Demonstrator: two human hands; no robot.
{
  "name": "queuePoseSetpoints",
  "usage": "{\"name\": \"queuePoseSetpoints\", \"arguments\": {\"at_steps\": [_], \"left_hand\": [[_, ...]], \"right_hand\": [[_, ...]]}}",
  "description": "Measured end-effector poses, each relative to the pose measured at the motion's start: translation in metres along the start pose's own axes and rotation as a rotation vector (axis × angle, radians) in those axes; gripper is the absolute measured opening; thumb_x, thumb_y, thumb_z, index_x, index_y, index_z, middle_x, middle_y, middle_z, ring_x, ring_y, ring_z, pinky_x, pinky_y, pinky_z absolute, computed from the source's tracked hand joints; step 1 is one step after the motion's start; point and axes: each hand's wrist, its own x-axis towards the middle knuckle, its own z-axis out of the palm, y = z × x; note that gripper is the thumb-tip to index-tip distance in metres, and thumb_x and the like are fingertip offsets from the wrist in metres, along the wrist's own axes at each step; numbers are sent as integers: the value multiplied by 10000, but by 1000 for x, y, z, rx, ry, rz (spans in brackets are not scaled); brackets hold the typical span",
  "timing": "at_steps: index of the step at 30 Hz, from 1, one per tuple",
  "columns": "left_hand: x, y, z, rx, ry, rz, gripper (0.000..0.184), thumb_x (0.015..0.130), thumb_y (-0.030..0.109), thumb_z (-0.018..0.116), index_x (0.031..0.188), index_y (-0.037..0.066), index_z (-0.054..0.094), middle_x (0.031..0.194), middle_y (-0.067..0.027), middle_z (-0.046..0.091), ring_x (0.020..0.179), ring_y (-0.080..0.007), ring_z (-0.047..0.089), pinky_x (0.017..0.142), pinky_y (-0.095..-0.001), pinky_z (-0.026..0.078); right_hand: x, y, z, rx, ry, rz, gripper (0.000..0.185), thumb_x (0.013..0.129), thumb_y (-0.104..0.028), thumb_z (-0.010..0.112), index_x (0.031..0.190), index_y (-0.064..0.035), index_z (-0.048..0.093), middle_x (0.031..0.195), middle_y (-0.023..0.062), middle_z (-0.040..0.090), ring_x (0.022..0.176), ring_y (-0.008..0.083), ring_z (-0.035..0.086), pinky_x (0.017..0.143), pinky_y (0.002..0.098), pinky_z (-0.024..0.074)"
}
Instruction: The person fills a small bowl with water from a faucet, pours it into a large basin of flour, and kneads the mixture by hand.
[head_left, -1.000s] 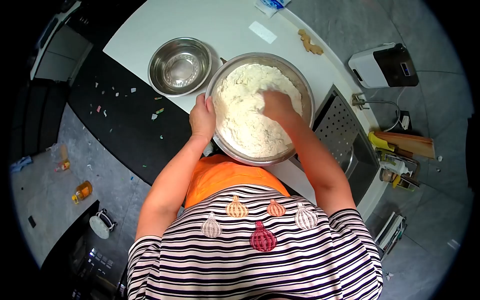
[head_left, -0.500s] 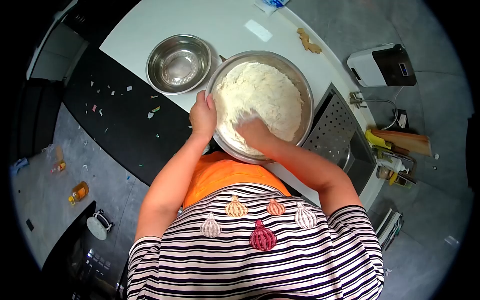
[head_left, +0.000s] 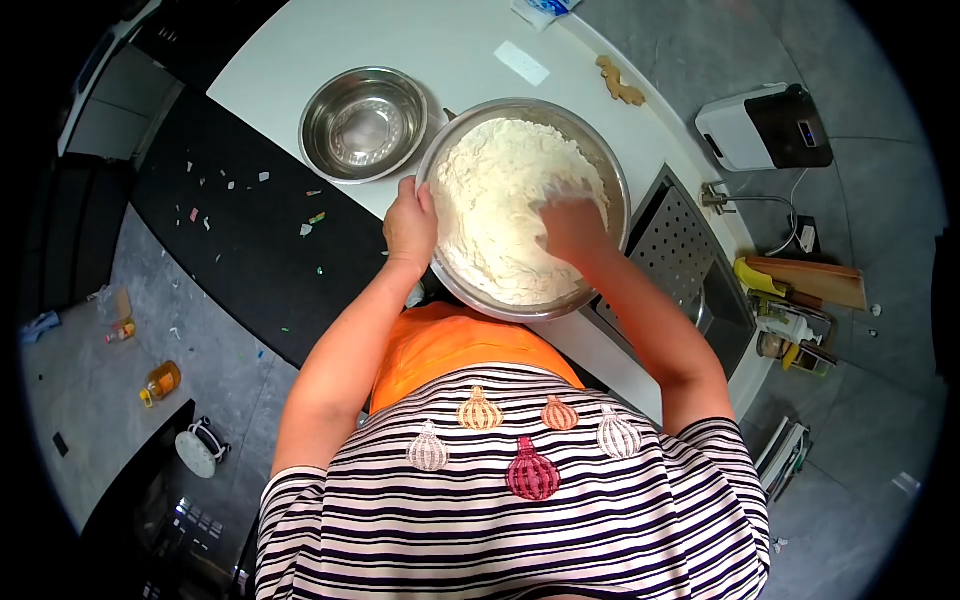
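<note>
A large metal bowl (head_left: 447, 262) of pale, clumpy flour (head_left: 505, 200) stands at the counter's near edge, against my orange apron. My left hand (head_left: 409, 222) grips its left rim, thumb along the inner wall. Inside the bowl, at the right, my right hand (head_left: 572, 228) works in the flour; its fingers are floury, blurred and partly hidden. A second, smaller metal bowl (head_left: 362, 125) with nothing in it sits just left of the big one. Part of a handle (head_left: 449, 114) pokes out behind the large bowl's rim.
A piece of ginger (head_left: 620, 82) lies near the counter's far edge. To the right is a sink with a perforated tray (head_left: 668, 240) and a faucet (head_left: 715, 198). Beyond it stand a white-and-black appliance (head_left: 765, 130) and cutting boards (head_left: 815, 282). An oil bottle (head_left: 160, 383) lies lower left.
My right hand has moved from the lower left of the flour to the right side of the bowl. My left hand keeps its hold on the rim.
</note>
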Motion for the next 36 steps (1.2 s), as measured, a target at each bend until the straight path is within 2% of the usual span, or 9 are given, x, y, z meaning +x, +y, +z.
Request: {"name": "queuePoseSetpoints", "arguments": {"at_steps": [2, 5, 14, 16, 21, 25, 30, 34, 36], "left_hand": [[0, 3, -1, 11, -6, -24, 311, 902, 261, 430, 1077, 15, 506, 739, -225, 614, 698, -398, 598, 625, -470, 461], [1, 0, 3, 11, 22, 5, 309, 902, 258, 426, 1076, 15, 504, 738, -222, 616, 697, -396, 599, 625, -468, 463], [1, 2, 2, 27, 11, -13, 293, 900, 258, 427, 1059, 26, 509, 734, -217, 617, 689, -396, 599, 622, -470, 461], [1, 1, 2, 19, 28, 15, 292, 900, 259, 426, 1058, 29, 510, 732, -215, 617, 686, -396, 599, 622, -471, 460], [2, 1, 2, 19, 19, 16, 288, 902, 261, 426, 1058, 34, 511, 728, -213, 616, 685, -396, 598, 620, -472, 458], [1, 1, 1, -5, 12, 2, 286, 904, 261, 425, 1053, 32, 511, 723, -212, 615, 684, -396, 597, 614, -471, 457], [1, 0, 5, -24, 43, 30, 281, 904, 261, 425, 1045, 34, 512, 717, -211, 614, 682, -396, 597, 613, -471, 457], [-1, 4, 1, -8, 26, 21, 282, 904, 262, 425, 1048, 35, 511, 718, -210, 614, 682, -396, 597, 614, -474, 457], [1, 3, -2, 13, 33, 15, 280, 903, 261, 424, 1047, 37, 512, 719, -209, 615, 682, -396, 597, 615, -473, 457]], "right_hand": [[-7, -9, -18, 10, -39, 47, 267, 701, -311, 659, 865, -100, 647, 850, 121, 634, 856, 270, 606, 960, 469, 332], [-2, -28, -41, 121, -553, 251, 320, 728, -370, 626, 943, -134, 653, 1033, 155, 588, 1046, 283, 529, 901, 446, 382], [33, -52, 20, 335, -28, 145, 305, 733, -259, 614, 980, -81, 625, 1023, 161, 587, 877, 287, 586, 756, 421, 445], [51, -51, 33, 377, 58, 121, 182, 707, -143, 592, 863, -63, 639, 861, 142, 622, 823, 296, 603, 745, 433, 442], [37, -65, 24, 104, -404, -152, 175, 679, -186, 584, 798, -81, 659, 788, 133, 637, 791, 265, 617, 676, 382, 463], [-1, -59, 9, 152, -648, -59, 171, 671, -173, 582, 795, -82, 655, 805, 130, 636, 798, 268, 616, 688, 394, 461], [-3, -60, 14, -29, -317, -335, 158, 693, -143, 581, 830, -99, 649, 892, 109, 630, 863, 250, 601, 875, 424, 405], [43, -49, 37, -25, -205, -300, 179, 725, -121, 550, 878, -108, 643, 917, 102, 631, 921, 239, 584, 943, 452, 350], [62, -42, 40, -10, -51, 32, 171, 754, -83, 502, 814, -109, 660, 837, 88, 650, 839, 241, 620, 912, 417, 381]]}}
